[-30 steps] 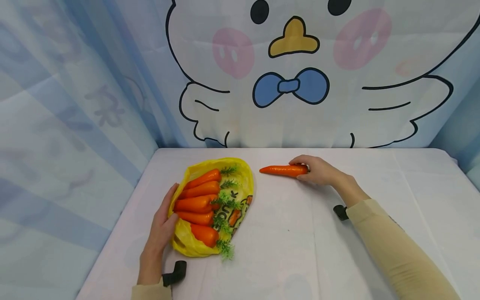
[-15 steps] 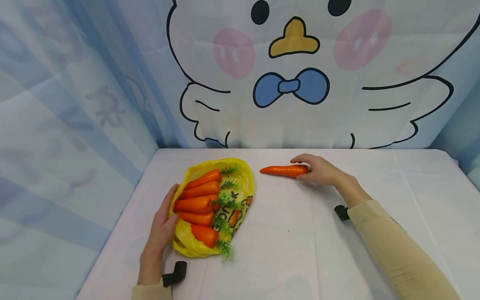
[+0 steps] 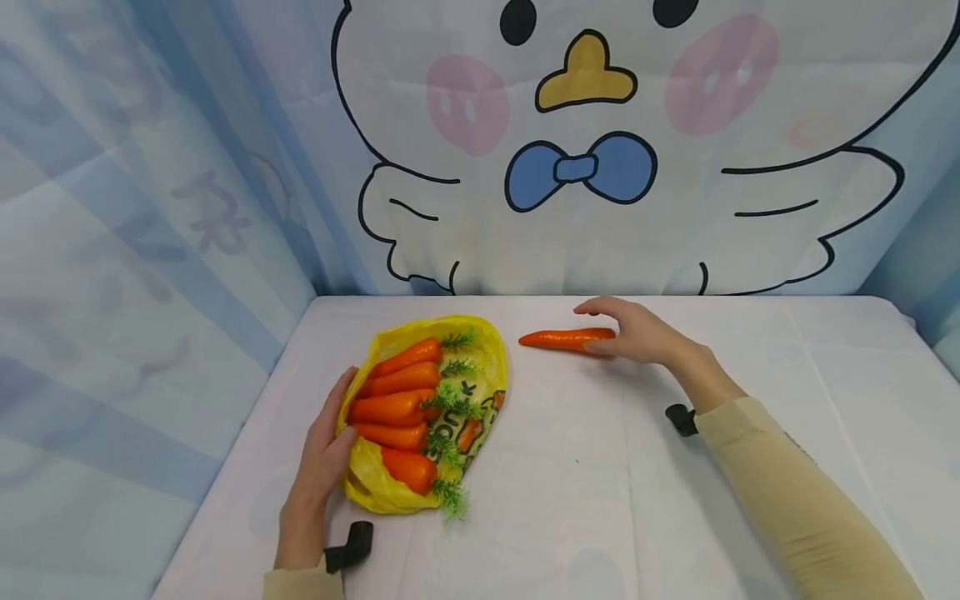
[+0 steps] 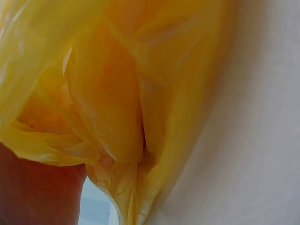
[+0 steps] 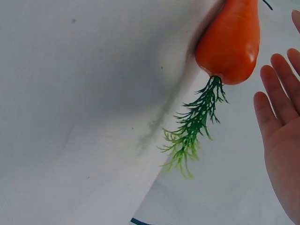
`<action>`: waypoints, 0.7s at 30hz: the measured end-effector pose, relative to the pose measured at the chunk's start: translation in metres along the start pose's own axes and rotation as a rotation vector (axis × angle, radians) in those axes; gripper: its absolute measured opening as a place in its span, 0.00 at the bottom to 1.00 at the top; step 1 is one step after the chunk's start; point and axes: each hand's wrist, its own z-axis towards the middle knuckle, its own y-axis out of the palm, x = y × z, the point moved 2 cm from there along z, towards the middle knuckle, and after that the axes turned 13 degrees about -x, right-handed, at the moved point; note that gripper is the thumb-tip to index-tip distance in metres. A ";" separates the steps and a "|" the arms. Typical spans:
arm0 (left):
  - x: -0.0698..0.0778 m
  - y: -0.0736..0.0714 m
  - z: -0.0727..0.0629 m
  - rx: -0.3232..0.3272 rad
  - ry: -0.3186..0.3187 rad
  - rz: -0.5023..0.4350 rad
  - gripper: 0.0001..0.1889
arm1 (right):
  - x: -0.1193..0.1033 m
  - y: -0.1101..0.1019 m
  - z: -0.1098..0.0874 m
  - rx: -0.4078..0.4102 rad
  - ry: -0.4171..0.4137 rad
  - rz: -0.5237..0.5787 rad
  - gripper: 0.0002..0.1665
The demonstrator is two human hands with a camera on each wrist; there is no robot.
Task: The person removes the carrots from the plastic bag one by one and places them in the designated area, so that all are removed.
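On the left of the table, in the head view, a yellow plastic bag (image 3: 489, 342) lies with several toy carrots (image 3: 396, 408) and their green tops in its mouth. My left hand (image 3: 327, 454) grips the bag's left edge, thumb on the near side; up close, the left wrist view has crumpled yellow plastic (image 4: 108, 98). One separate carrot (image 3: 558, 339) rests on the table right of the bag. My right hand (image 3: 641, 333) hovers over its thick end, hiding its leaves. From the right wrist, straight spread fingers (image 5: 279, 84) stand beside the carrot (image 5: 232, 44) with leaves (image 5: 192, 126) showing.
A white cloth covers the table (image 3: 555, 500). Behind it hangs a backdrop (image 3: 585, 242) with a cartoon bird wearing a blue bow tie. A pale blue patterned curtain (image 3: 135, 292) is on the left. Black wrist mounts (image 3: 350, 546) stick out beside both wrists.
My right hand has released the separate carrot; its fingers have spread and lifted slightly away. The carrot stays in place on the table. My left hand and the bag have not moved.
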 end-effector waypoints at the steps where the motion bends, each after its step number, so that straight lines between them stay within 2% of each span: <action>1: 0.000 0.000 0.000 0.001 0.001 -0.001 0.42 | -0.002 0.000 0.001 0.004 -0.009 -0.004 0.33; 12: 0.000 -0.001 0.000 0.004 0.011 -0.007 0.42 | -0.028 0.007 0.013 0.016 -0.057 -0.029 0.31; 21: 0.002 -0.002 0.001 -0.001 0.014 0.000 0.42 | -0.055 0.006 0.025 0.050 -0.180 -0.073 0.31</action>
